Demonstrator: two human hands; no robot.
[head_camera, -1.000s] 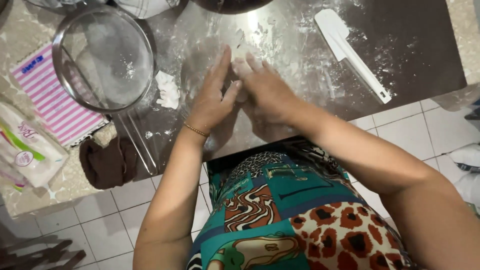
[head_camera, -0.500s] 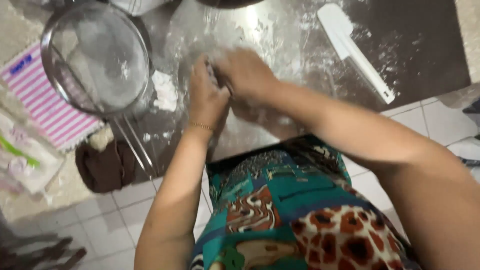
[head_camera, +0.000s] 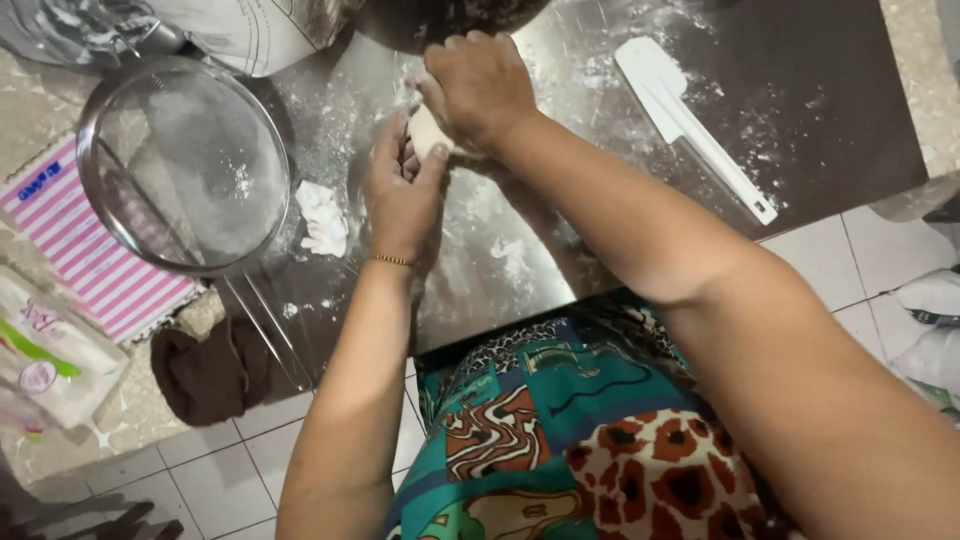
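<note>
A small pale piece of dough (head_camera: 428, 130) sits above the centre of the frame, on the floured metal work surface (head_camera: 520, 260), pressed between both hands. The left hand (head_camera: 402, 195) is partly open: its fingers extend upward with the thumb spread, and the fingertips and thumb cup the lower left side of the dough. The right hand (head_camera: 478, 88) is curled with knuckles upward and covers the dough from the upper right, so most of the dough is hidden; the grip of its fingers underneath cannot be seen. The left forearm rises almost straight from the bottom edge of the frame, with a thin gold bracelet (head_camera: 392, 260) at the wrist. The right forearm enters from the lower right corner and crosses diagonally to the upper centre, passing over part of the work surface. Directly beyond the right hand, at the top edge, lies the rim of a dark bowl (head_camera: 440, 18). A white scraper (head_camera: 690, 120) lies diagonally in the upper right of the frame, well apart from the hands. A round wire-mesh sieve (head_camera: 185, 165) rests at upper left, its wire handle running down toward the surface edge. A small white scrap of dough (head_camera: 324, 218) lies between the sieve and the left hand. A pink striped cloth (head_camera: 85, 260), a white packet (head_camera: 50, 360) and a dark brown cloth (head_camera: 212, 372) occupy the left side.
</note>
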